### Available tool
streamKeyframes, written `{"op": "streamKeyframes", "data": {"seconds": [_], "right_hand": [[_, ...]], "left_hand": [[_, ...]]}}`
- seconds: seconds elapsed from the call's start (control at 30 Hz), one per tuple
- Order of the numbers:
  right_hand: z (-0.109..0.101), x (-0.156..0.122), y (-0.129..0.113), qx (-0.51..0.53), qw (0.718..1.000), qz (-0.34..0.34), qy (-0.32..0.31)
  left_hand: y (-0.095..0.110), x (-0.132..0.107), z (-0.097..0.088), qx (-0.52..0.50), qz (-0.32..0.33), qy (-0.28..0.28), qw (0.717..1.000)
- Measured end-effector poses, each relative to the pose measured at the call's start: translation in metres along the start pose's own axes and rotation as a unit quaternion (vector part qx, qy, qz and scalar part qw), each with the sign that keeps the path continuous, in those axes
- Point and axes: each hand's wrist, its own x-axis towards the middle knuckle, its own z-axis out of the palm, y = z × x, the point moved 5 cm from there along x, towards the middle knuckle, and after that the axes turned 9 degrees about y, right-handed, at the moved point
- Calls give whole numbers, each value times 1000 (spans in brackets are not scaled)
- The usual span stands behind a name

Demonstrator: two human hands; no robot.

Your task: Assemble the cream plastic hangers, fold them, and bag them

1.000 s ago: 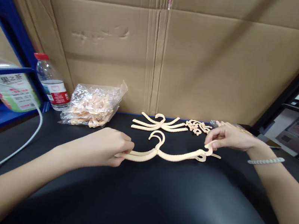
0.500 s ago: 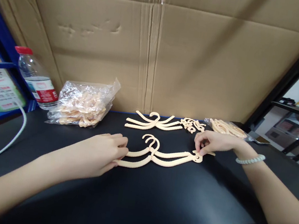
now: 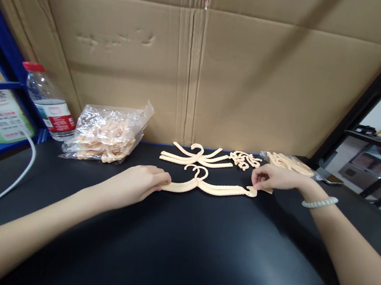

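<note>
Two cream plastic clothes hangers (image 3: 221, 190) lie close together on the black table (image 3: 175, 236), their arms side by side and their hooks toward the back. My left hand (image 3: 141, 182) is closed around their left end, which its fingers hide. My right hand (image 3: 272, 176) pinches a small cream plastic piece (image 3: 251, 191) with a rounded hook shape at the right end of the hangers. A narrow cream bit sticks out to the right beneath that hand. Whether the piece is fastened to the hangers I cannot tell.
Behind lie more cream hanger parts (image 3: 195, 160) and a heap of small hooks (image 3: 243, 159). A clear bag of cream parts (image 3: 105, 134) and a bottle (image 3: 53, 108) stand at left, near a white cable (image 3: 20, 178). Another bag (image 3: 290, 163) lies right, before the cardboard wall (image 3: 257, 85).
The two hangers, spread apart before, now lie together. Their front arms have moved back, away from me, along with my left hand. My right hand has shifted slightly, still pinching the small piece.
</note>
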Motion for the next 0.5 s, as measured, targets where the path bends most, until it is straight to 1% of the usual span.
{"op": "streamKeyframes", "data": {"seconds": [0.13, 0.2, 0.27, 0.37, 0.4, 0.5], "right_hand": [[-2, 3, -2, -10, 999, -7, 39], [-2, 4, -10, -2, 997, -18, 69], [1, 5, -24, 9, 994, -44, 103], [16, 6, -52, 28, 984, -118, 127], [23, 5, -62, 31, 982, -145, 121], [42, 5, -85, 27, 974, -194, 110]], "left_hand": [[-5, 0, -1, -23, 5, 26, 999], [-5, -1, -2, -27, 5, 34, 999], [-3, -2, -3, -32, 8, 38, 999], [1, -2, -4, -33, 13, 29, 999], [2, -2, -4, -33, 15, 25, 999], [4, -2, -5, -40, 19, 21, 999]]}}
